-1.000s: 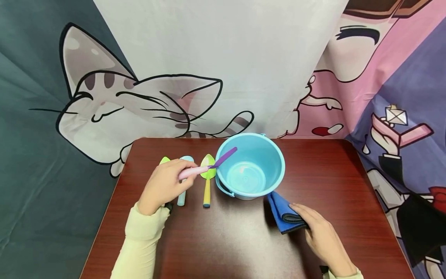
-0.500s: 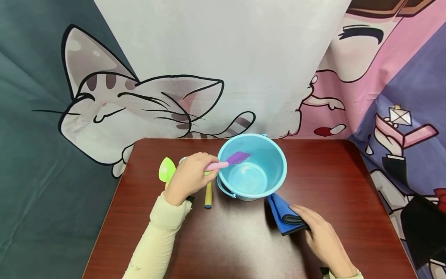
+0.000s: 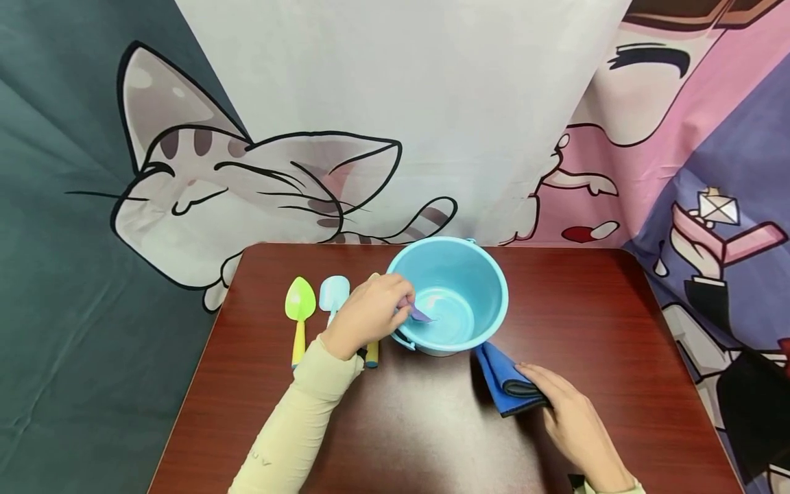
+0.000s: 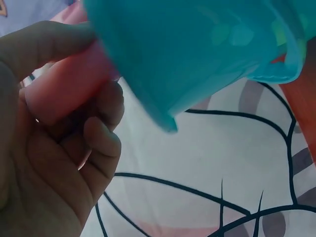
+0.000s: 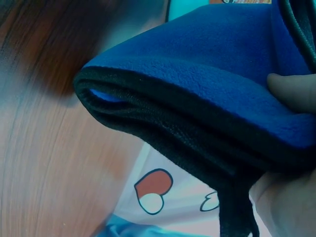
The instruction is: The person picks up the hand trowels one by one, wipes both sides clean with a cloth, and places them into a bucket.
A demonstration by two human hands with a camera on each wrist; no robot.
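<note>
My left hand (image 3: 370, 309) pinches the pink handle (image 4: 69, 89) of a toy shovel with a purple blade (image 3: 421, 315). The hand is at the left rim of a light blue bucket (image 3: 494, 295), and the blade points down inside it. In the left wrist view the bucket's outer wall (image 4: 187, 54) hides the blade. On the right, my right hand (image 3: 574, 418) grips a folded blue cloth (image 3: 496, 381) with black edging, in front of the bucket. Its thumb (image 5: 291, 91) lies on the blue side in the right wrist view.
A green toy shovel (image 3: 300, 300) with a yellow handle and a light blue toy shovel (image 3: 334, 291) lie left of the bucket. A third shovel's yellow handle (image 3: 372, 354) shows beneath my left hand. A printed curtain (image 3: 494, 116) hangs behind the brown table (image 3: 580, 302).
My left hand has moved right to the bucket with the toy shovel, whose blade has swung over the rim and down inside. The right hand and cloth have stayed put.
</note>
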